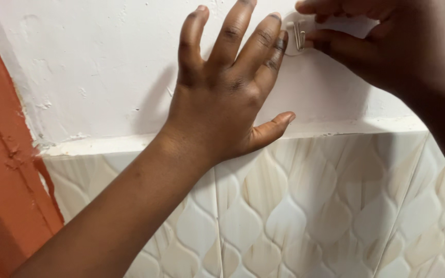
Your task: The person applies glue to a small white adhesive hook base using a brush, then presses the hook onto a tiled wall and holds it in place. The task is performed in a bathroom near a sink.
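Observation:
A small clear adhesive wall hook [295, 35] with a metal prong sits on the white painted wall [93, 67] near the top of the view. My left hand [227, 87] lies flat against the wall with its fingers spread, its index fingertip touching the hook's left edge. My right hand [387, 41] comes in from the upper right, and its thumb and fingers pinch the hook's right side. Part of the hook is hidden behind the fingers.
Below the white paint runs a ledge [336, 127], and under it cream tiles [310, 206] with a leaf-shaped relief pattern. A rust-red painted strip [1, 170] borders the wall on the left.

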